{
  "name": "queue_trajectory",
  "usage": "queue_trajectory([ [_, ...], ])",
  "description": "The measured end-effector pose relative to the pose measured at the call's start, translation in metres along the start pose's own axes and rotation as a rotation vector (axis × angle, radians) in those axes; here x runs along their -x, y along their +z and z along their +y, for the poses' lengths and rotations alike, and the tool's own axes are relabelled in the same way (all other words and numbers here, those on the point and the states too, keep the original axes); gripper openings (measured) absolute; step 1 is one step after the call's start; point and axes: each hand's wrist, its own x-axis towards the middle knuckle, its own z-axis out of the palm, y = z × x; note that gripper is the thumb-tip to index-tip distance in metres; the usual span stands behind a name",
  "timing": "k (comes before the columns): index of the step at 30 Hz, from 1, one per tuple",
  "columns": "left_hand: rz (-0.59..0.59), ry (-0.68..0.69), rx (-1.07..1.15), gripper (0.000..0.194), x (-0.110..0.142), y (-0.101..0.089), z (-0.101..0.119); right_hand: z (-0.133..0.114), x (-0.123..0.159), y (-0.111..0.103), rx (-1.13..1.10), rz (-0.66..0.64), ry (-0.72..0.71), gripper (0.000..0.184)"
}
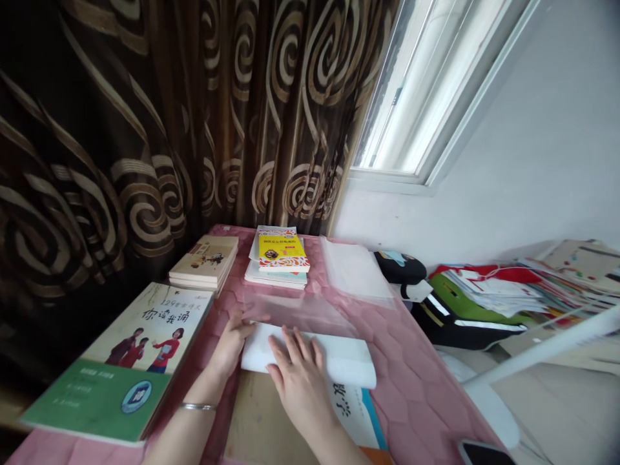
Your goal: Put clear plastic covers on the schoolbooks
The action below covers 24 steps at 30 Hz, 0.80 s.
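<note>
A white sheet (349,358), bent over in a soft fold along its near side, lies across a textbook (356,407) with a white, blue and orange cover. A plain brown surface (261,420) shows to the left of that cover. My right hand (298,374) rests flat on the white sheet with its fingers spread. At the sheet's left end, my left hand (230,342) has its fingers curled onto the edge, pinching it. Clear plastic film (305,312) spreads out just behind the sheet. What lies under the fold is hidden.
A large green-and-white book (116,361) lies at left, with a stack of tan books (206,261) behind it. A yellow book (283,248) tops another pile. More clear film (356,268) hangs near the pink tabletop's (407,381) right edge. A phone (484,452) sits front right.
</note>
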Motion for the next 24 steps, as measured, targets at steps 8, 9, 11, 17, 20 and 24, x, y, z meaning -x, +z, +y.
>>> queue_trajectory([
  [8,-0.040,0.036,-0.125,0.070,0.005,0.004,-0.001,0.002,-0.001,0.001,-0.011,0.018,0.005,0.035],
  [9,-0.030,0.053,-0.146,0.070,0.004,0.005,-0.002,0.002,-0.001,0.001,-0.014,0.021,0.007,0.035],
  [11,-0.019,0.072,-0.180,0.070,0.004,0.005,-0.003,0.002,-0.002,0.001,-0.021,0.029,0.010,0.035],
  [17,0.011,0.127,-0.295,0.062,0.004,0.005,-0.006,0.002,-0.002,0.002,-0.043,0.042,0.025,0.036],
  [20,0.019,0.148,-0.343,0.058,0.005,0.007,-0.005,0.003,-0.003,0.000,-0.080,0.045,0.036,0.035],
  [24,0.045,0.131,-0.404,0.054,0.004,0.008,-0.007,0.011,-0.006,-0.005,-0.174,0.015,0.086,0.029],
])
